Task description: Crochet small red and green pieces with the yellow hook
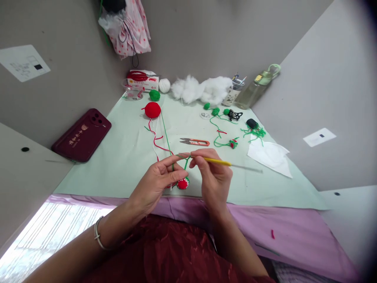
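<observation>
My right hand (pixel 213 177) grips a crochet hook (pixel 218 161) with a yellow handle, its thin metal shaft pointing right. Between the hands, a green yarn strand (pixel 186 163) runs from the hook's tip down to a small red, white and green crocheted piece (pixel 183 183). My left hand (pixel 161 175) pinches that piece at its top, with green yarn wound over the fingers. From there the green yarn leads back toward a green yarn ball (pixel 154 95). Orange thread snips (pixel 194 142) lie just beyond the hands.
Behind are a red yarn ball (pixel 152 110), a white yarn ball (pixel 164 85), white stuffing (pixel 202 89), a pen cup (pixel 232 93) and a bottle (pixel 257 88). A phone (pixel 82 135) leans at left. Small green crocheted pieces (pixel 216 111) and white paper (pixel 269 157) lie right.
</observation>
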Demonstrator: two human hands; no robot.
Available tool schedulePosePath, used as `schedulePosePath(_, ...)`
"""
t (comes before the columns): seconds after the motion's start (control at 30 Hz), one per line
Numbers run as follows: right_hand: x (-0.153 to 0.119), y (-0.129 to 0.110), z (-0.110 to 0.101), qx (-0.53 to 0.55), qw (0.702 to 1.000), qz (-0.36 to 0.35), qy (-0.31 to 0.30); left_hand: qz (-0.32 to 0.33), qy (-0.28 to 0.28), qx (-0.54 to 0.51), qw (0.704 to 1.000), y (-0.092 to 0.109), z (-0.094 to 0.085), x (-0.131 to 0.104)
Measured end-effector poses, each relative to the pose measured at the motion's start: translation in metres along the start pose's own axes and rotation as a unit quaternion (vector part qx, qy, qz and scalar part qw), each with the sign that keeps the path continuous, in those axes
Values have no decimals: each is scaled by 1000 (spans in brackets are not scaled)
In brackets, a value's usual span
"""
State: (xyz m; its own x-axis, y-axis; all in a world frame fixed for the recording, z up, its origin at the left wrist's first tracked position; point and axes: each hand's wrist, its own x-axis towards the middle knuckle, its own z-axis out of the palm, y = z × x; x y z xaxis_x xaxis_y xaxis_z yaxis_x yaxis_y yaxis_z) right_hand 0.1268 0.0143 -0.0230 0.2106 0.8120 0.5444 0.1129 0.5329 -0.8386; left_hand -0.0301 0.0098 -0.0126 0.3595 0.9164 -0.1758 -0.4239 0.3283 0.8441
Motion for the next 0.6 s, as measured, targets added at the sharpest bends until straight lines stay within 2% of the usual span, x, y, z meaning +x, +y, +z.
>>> schedulePosePath(0.1,3,-1,-5,94,992,78,45,-10,42,-35,998,2,0,1)
schedulePosePath(0.17,0,-5,-9,117,988,75,72,-3,68,-53,996,3,0,2)
schedulePosePath(0.2,-2,-9,-10,111,990,61,66,3,77,-57,995,4,-1,2)
schedulePosePath(0.3,-13,-20,-12,50,999,-9,-7,27,92,-58,994,6,0,4)
schedulePosePath(0.4,-22,-27,-12,-18,996,-65,-64,47,94,-54,993,7,2,3)
schedulePosePath(0.6,-25,-27,-12,-65,988,-116,-82,66,96,-43,992,5,4,2)
